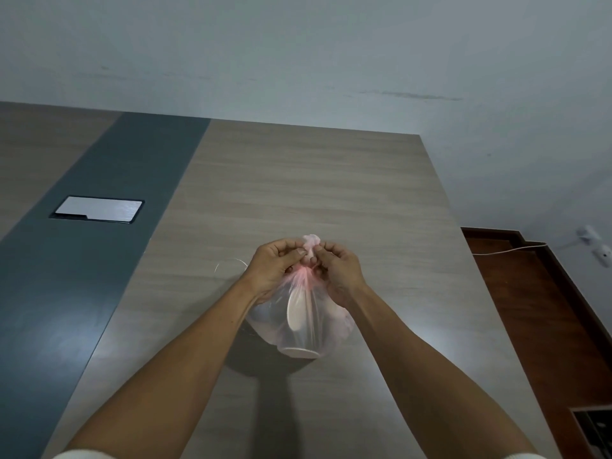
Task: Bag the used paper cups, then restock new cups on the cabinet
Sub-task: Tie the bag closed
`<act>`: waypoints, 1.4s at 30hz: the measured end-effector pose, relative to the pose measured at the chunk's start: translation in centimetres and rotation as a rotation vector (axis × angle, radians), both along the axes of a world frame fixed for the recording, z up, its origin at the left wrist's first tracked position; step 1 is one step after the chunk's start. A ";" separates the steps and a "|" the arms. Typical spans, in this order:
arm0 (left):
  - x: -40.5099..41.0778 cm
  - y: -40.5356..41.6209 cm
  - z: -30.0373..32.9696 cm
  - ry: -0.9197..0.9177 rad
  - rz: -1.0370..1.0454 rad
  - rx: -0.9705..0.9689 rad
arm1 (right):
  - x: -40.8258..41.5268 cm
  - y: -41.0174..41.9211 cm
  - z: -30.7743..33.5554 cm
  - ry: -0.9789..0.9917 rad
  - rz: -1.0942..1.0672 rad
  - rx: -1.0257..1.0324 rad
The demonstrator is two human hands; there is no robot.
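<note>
A thin pinkish translucent plastic bag (299, 329) stands on the wooden table (331, 193), with white paper cups (295, 308) showing through its side. Its top is gathered into a twisted neck. My left hand (276, 265) and my right hand (337, 271) both pinch that neck from either side, fingertips meeting at the bunched plastic above it. The bag's far side is hidden behind my hands.
A dark grey strip runs down the table on the left, holding a recessed metal cover plate (97, 210). The table's right edge drops to a reddish wood floor (543, 309). A white cable and wall plugs (592, 246) sit at the right wall.
</note>
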State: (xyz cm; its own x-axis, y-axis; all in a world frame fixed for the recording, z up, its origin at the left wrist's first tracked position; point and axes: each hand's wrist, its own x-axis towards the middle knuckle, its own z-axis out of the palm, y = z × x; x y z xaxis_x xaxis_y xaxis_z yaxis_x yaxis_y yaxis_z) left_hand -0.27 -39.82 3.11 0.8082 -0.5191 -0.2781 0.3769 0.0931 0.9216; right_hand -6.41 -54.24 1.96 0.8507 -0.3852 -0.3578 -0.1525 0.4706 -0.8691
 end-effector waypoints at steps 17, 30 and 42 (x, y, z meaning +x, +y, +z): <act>0.5 1.0 0.2 0.019 0.046 0.121 | -0.4 -0.7 0.6 -0.095 0.253 -0.227; 0.4 1.3 0.3 -1.357 -0.224 0.768 | 0.8 -0.1 0.2 0.129 0.145 -0.598; 0.7 0.7 1.1 -0.165 -0.068 0.276 | -1.4 -0.7 -0.1 0.004 0.134 -0.578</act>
State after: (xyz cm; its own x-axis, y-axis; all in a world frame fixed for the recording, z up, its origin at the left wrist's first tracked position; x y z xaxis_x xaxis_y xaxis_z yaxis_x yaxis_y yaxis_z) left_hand 0.48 -39.10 4.25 0.8203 -0.4964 -0.2840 0.2171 -0.1892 0.9576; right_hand -7.78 -54.92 1.88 0.9042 -0.4082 -0.1254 -0.1818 -0.1023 -0.9780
